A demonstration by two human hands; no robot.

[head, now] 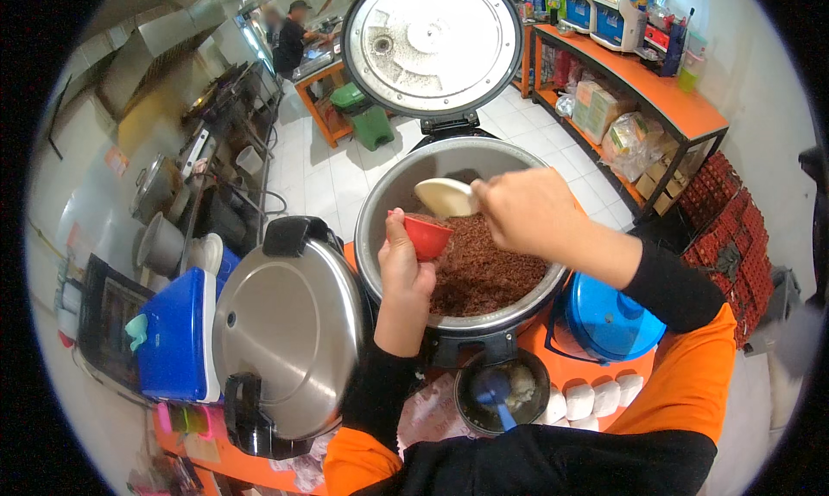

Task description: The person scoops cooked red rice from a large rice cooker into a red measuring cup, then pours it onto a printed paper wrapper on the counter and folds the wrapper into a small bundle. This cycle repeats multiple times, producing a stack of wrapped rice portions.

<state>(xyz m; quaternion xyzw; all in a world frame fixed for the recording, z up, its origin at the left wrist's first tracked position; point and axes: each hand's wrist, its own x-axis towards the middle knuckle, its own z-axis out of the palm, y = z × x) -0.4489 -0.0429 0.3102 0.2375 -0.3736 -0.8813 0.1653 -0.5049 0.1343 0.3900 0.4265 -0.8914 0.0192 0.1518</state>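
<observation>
My left hand (407,263) grips a small red bowl (429,236) by its rim, tilted above the open rice cooker (366,237). Some reddish-brown rice shows at the bowl's mouth. My right hand (528,208) holds a cream-coloured rice paddle (445,197) by its handle, its blade just behind and above the bowl. Below both hands, a mass of reddish-brown rice (492,269) fills the lower part of the cooker's pot. The cooker's round lid (431,43) stands raised at the back on its hinge.
A second cooker with a closed steel lid (291,334) stands left. In front sits a dark pot (463,412) with a blue ladle (495,395). White wrapped packets (592,399) and a blue-lidded bucket (612,321) are at right. Two people, one in a dark cap (295,39), stand far back.
</observation>
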